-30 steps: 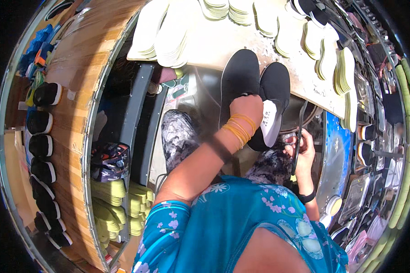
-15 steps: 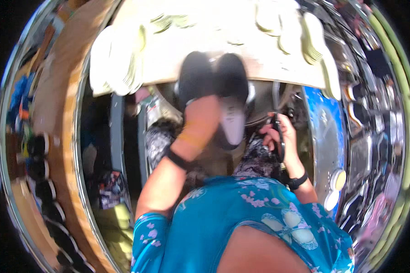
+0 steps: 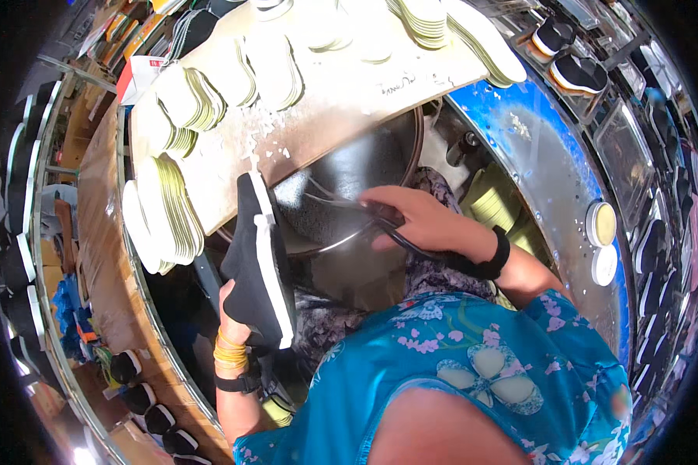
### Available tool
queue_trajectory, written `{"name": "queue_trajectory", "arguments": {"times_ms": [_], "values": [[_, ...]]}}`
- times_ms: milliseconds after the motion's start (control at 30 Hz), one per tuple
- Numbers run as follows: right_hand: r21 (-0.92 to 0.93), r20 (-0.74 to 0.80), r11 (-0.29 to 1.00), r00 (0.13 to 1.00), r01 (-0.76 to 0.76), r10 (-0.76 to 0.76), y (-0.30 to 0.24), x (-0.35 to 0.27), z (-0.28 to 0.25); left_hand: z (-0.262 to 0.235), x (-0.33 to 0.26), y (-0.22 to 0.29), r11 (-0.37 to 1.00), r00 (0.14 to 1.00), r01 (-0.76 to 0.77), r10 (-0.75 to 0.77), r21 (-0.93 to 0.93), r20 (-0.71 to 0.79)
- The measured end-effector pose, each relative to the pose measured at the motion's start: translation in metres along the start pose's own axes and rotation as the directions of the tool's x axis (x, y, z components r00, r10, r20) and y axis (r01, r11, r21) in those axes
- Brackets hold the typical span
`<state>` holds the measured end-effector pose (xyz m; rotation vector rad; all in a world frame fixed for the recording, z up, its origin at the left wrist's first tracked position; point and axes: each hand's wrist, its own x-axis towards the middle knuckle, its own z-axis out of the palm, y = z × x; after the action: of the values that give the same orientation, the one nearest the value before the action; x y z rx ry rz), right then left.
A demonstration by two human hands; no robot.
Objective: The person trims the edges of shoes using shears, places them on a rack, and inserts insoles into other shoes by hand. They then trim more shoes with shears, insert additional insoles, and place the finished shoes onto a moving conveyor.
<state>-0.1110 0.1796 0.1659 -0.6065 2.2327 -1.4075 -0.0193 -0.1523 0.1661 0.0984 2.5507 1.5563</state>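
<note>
A black slip-on shoe (image 3: 250, 267) with a white sole edge stands toe up and tilted on its side in my left hand (image 3: 231, 316). Most of that hand's fingers are hidden behind the shoe. My right hand (image 3: 423, 219) is closed around dark-handled scissors (image 3: 335, 201), their thin metal blades parted and pointing left toward the shoe without touching it. Below the blades is a large round metal basin (image 3: 357, 174). The shoe's toe reaches the near edge of a pale worktable (image 3: 318, 139), where small white scraps (image 3: 265, 139) lie scattered.
Stacks of pale insoles (image 3: 180, 209) line the worktable's left and far sides. A blue metal surface (image 3: 566, 194) runs along the right, with round lids (image 3: 602, 225) on it. Racks beyond hold more black shoes (image 3: 578, 74). A wooden bench (image 3: 136, 310) is on the left.
The view has swung round. My left hand went from a pair of black shoes before me to one shoe held on the left. My right hand brought the scissors in toward the middle.
</note>
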Motion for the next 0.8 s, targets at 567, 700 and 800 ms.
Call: {"name": "queue_trajectory", "arguments": {"times_ms": [567,700,800], "values": [[-0.270,0.222,0.950,0.950,-0.157,0.220,0.030,-0.038,0.005,-0.007,-0.014,0.005,0.948,0.997,-0.060,0.040,0.314,0.071],[-0.157,0.188,0.987,0.982,0.042,-0.012,0.020,-0.042,0.008,-0.001,-0.012,-0.008,0.979,0.995,-0.005,0.026,0.202,-0.098],[-0.203,0.179,0.967,0.977,0.154,-0.117,0.003,-0.036,0.009,0.001,-0.013,-0.012,0.958,0.993,-0.054,0.082,0.283,-0.089]]}}
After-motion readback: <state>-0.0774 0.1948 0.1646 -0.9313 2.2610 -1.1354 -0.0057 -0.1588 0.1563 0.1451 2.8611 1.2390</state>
